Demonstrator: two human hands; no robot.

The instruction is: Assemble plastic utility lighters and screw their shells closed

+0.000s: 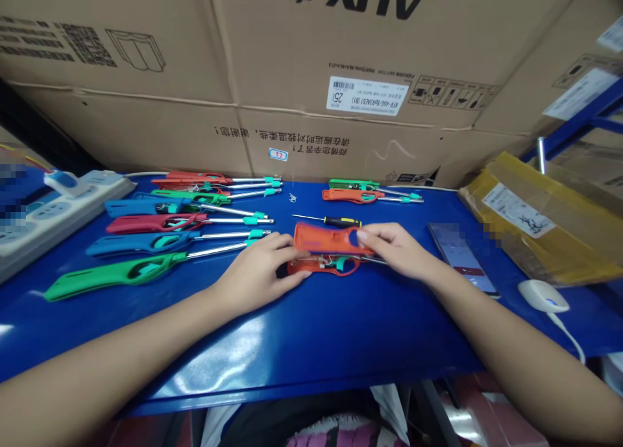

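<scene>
1. At far left, a white power strip (29, 223) is bearing what looks like a plug (68, 183).
2. Next, a row of lighters (156, 222) is lying on the tabletop (292, 362), metal rods toward the right; the nearest are looking closed up — the far ones are overlapping too much to judge.
3. Your left hand (257, 272) is keeping thumb and index finger together on the left end of an orange lower half (324, 265), which is lying before you, with wires and a teal part showing inside.
4. Your right fingers are pinching the right end of an orange shell piece (321, 238), blurred above that half; with the two apart, this lighter is looking unfinished.
5. Behind, a screwdriver (343, 222) is lying unused, and beyond it two more lighters (350, 195) — the green one is baring its insides, so probably also unfinished.
6. Farther right, a phone (462, 259) is resting near a yellow bag (549, 220), whose contents you cannot tell.
</scene>
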